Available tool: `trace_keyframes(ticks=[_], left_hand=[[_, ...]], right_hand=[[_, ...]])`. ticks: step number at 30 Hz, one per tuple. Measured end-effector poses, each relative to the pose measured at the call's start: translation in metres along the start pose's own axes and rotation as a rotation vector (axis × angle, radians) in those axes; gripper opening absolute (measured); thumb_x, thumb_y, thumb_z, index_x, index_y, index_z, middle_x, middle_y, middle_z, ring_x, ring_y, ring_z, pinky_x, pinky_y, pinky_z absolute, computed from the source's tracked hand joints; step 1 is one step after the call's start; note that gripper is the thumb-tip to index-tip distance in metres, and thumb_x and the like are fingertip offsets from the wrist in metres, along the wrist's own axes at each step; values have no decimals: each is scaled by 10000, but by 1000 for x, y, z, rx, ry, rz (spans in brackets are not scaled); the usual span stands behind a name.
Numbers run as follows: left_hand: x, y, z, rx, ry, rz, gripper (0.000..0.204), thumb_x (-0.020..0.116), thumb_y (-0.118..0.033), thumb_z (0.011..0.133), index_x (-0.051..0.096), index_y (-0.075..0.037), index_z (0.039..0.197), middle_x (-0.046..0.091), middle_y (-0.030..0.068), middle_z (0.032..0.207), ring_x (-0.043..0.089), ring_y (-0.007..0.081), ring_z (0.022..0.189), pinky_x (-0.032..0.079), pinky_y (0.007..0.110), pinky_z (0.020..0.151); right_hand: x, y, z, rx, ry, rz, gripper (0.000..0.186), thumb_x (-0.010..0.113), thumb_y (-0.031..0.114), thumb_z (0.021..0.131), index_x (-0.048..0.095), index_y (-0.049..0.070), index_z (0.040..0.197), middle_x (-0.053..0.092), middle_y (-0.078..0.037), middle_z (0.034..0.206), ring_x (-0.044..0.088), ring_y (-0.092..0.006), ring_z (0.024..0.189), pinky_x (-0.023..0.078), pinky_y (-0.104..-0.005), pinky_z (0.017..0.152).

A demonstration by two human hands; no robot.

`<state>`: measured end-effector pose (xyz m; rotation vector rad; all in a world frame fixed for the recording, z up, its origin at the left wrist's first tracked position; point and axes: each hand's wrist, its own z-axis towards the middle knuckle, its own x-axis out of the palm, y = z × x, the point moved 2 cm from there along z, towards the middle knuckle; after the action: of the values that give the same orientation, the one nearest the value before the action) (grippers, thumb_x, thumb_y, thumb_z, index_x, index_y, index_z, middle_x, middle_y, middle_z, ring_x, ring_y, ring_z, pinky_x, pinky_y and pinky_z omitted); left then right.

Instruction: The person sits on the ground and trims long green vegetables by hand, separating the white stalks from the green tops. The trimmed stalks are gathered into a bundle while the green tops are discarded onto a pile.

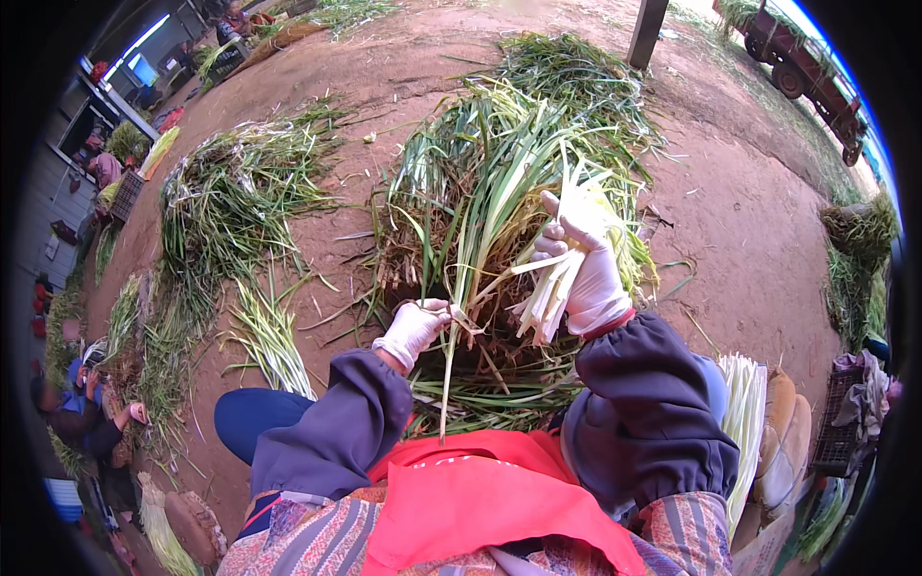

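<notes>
My gloved left hand [415, 331] pinches a long, pale green stalk [448, 379] near the middle of the picture, with its leaves reaching up over a large heap of leafy green plants with brown, dry bases [423, 182]. My gloved right hand [586, 278] grips a bunch of pale, stripped stalks [545, 302], held upright and leaning right at the heap's right side. A red apron [499, 509] covers my lap, below both hands.
More green heaps [240, 173] and a loose bundle [269, 336] lie left on reddish dirt. Pale stalks [740, 422] and a crate [836, 442] are at right. Co-workers [91, 413] sit along the left. A post [645, 29] and a loaded trailer [807, 77] stand beyond.
</notes>
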<state>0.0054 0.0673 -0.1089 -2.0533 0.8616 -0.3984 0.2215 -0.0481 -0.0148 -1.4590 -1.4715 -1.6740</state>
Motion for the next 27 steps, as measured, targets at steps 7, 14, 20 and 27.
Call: trace_keyframes(ticks=[7,14,20,27], left_hand=[[-10,-53,-40,90,277,-189,207,696,-181,832,650,-27,963,437,-90,554,331,13,409,210,188,392],[9,-78,-63,299,108,131,163,687,-196,857,693,-38,900,526,-84,634,384,-6,532,271,163,475],[21,-63,-58,338,123,116,193,696,-202,855,707,-28,938,614,-65,721,488,-3,639,388,172,538],[28,-63,-58,434,95,372,250,719,-270,833,709,-26,886,607,-32,648,492,22,621,419,218,559]], right_hand=[[7,-1,-5,20,75,4,535,586,126,842,416,30,1340,479,-18,756,448,-110,640,407,-251,603],[20,-28,-13,181,-40,-199,570,588,76,831,403,83,1369,604,-59,871,540,-124,655,478,-258,614],[22,-37,-16,216,-117,-306,595,673,-2,762,420,87,1294,584,-58,818,544,-151,581,484,-309,527],[-3,-48,-13,307,-196,-572,288,625,25,768,584,0,1052,616,-76,775,576,-159,619,492,-299,573]])
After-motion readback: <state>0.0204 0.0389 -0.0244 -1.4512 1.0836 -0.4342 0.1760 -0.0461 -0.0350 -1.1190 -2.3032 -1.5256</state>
